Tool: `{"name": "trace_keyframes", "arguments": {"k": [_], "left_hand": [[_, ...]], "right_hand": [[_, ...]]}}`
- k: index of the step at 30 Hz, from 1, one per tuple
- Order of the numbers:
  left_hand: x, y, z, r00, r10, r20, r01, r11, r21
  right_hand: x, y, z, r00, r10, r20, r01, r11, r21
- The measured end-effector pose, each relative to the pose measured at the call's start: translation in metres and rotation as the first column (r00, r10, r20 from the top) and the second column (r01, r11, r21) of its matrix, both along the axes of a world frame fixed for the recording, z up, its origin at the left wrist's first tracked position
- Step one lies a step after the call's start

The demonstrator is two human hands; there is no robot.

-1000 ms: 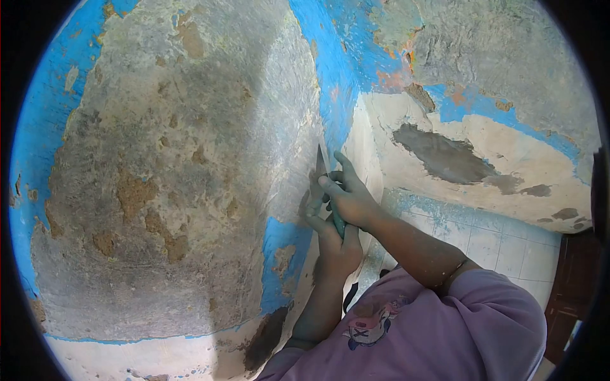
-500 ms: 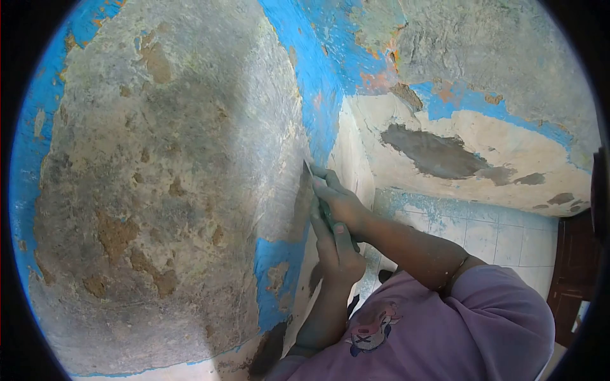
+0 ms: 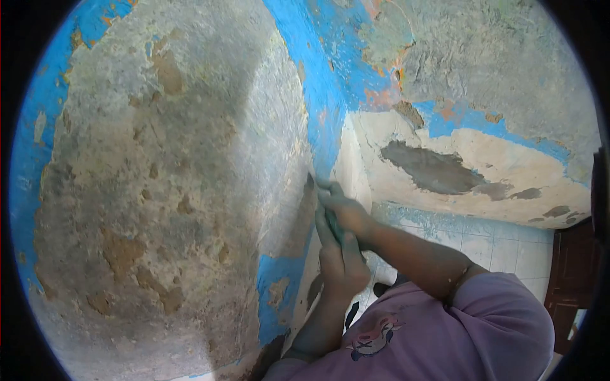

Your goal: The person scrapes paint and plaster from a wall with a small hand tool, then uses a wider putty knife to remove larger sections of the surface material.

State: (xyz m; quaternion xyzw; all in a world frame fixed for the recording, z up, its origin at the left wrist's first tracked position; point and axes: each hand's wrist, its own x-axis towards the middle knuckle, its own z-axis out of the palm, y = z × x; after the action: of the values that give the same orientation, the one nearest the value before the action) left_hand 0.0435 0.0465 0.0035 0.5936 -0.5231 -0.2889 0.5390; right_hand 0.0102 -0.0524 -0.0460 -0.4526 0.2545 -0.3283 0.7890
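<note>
Both my hands are closed around what looks like a scraper point(image 3: 311, 180), its small dark blade against the bare grey plaster wall point(image 3: 190, 140) beside a strip of blue paint point(image 3: 325, 120). My right hand point(image 3: 346, 213) grips it nearer the blade. Lower down, my left hand point(image 3: 343, 267) wraps the dark greenish handle, with the thumb laid along it. Most of the handle is hidden by my fingers. Below the blade, a patch of blue paint point(image 3: 272, 295) clings to the wall.
A second wall point(image 3: 483, 152) meets this one at a corner on the right, with cream, blue and grey patches. Pale floor tiles point(image 3: 480, 251) lie below it. A dark brown wooden door or cabinet point(image 3: 569, 279) stands at the far right.
The whole view has shifted, so wall and hands appear slightly lower. Against the wall the hands have barely moved. The blade now shows a darker face than its earlier light edge.
</note>
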Motion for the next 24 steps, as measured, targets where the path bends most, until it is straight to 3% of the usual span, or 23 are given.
{"name": "trace_keyframes", "arguments": {"k": [1, 2, 4, 8, 10, 12, 14, 16, 18, 19, 21, 24], "left_hand": [[0.002, -0.011, -0.019, 0.963, 0.113, 0.243, -0.047, 0.964, -0.262], [0.009, -0.017, -0.034, 0.964, 0.113, 0.241, -0.049, 0.965, -0.257], [0.015, -0.028, -0.038, 0.999, 0.018, -0.032, -0.014, 0.993, 0.120], [0.008, -0.018, -0.018, 0.997, -0.041, 0.063, 0.039, 0.999, 0.036], [-0.004, -0.013, -0.030, 0.997, 0.067, 0.030, -0.064, 0.993, -0.101], [-0.002, -0.013, -0.033, 0.999, 0.034, 0.032, -0.032, 0.999, -0.044], [-0.001, -0.011, -0.030, 0.999, -0.028, 0.040, 0.026, 0.998, 0.049], [-0.002, -0.006, -0.030, 1.000, -0.012, 0.007, 0.012, 1.000, 0.009], [-0.002, -0.002, -0.034, 0.997, 0.037, -0.072, -0.044, 0.994, -0.096], [0.001, -0.005, -0.038, 0.996, 0.044, -0.073, -0.051, 0.994, -0.095], [0.005, -0.012, -0.048, 0.999, 0.048, 0.001, -0.047, 0.999, -0.025], [-0.003, 0.000, -0.038, 0.997, 0.057, 0.051, -0.055, 0.998, -0.028]], "right_hand": [[-0.008, 0.004, 0.016, 0.990, -0.009, -0.140, -0.003, 0.996, -0.084], [-0.004, -0.003, 0.013, 0.990, -0.006, -0.144, -0.005, 0.997, -0.079], [0.005, -0.014, 0.006, 0.988, -0.119, -0.102, 0.130, 0.986, 0.104], [-0.007, -0.008, 0.016, 0.999, -0.033, 0.026, 0.029, 0.989, 0.142], [-0.008, -0.008, 0.011, 0.980, 0.006, -0.198, -0.039, 0.986, -0.162], [-0.008, -0.007, 0.013, 0.990, 0.010, -0.140, -0.018, 0.998, -0.057], [-0.011, -0.006, 0.016, 0.998, 0.064, 0.015, -0.066, 0.977, 0.204], [-0.011, -0.002, 0.009, 0.995, 0.101, 0.010, -0.101, 0.971, 0.219], [-0.001, 0.000, -0.002, 0.985, -0.038, -0.169, 0.001, 0.977, -0.213], [0.000, -0.003, -0.001, 0.985, -0.031, -0.170, -0.005, 0.977, -0.212], [0.001, -0.008, 0.005, 0.997, -0.001, -0.074, 0.012, 0.987, 0.159], [-0.003, 0.003, 0.000, 0.997, -0.030, 0.071, 0.018, 0.986, 0.168]]}}
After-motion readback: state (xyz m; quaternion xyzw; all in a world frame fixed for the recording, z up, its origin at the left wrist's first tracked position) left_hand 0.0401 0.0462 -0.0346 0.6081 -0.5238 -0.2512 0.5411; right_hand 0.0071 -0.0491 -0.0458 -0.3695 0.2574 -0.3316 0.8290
